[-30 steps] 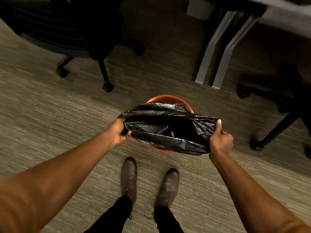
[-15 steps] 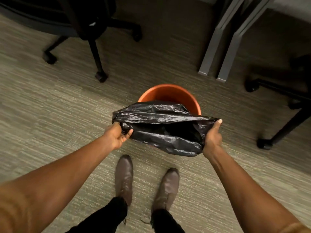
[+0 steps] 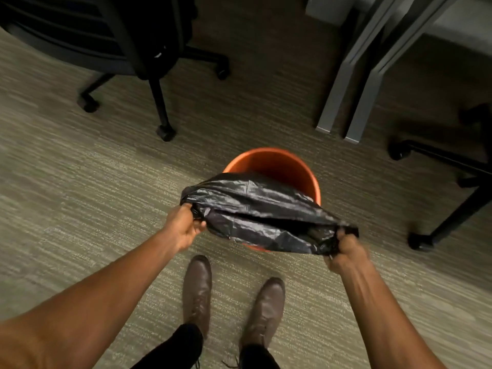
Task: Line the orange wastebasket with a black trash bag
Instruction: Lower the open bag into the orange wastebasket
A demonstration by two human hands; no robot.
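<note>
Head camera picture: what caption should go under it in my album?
Two hands, left hand and right hand, stretch a black trash bag over an orange wastebasket.

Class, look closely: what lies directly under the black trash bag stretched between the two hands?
The orange wastebasket sits under the black trash bag; only its far rim and inner wall show. Its bottom and near side are covered.

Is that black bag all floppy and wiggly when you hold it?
Probably very floppy: the black trash bag sags and crinkles between the left hand and right hand. Its shiny surface looks a bit slippery, and it seems light.
</note>
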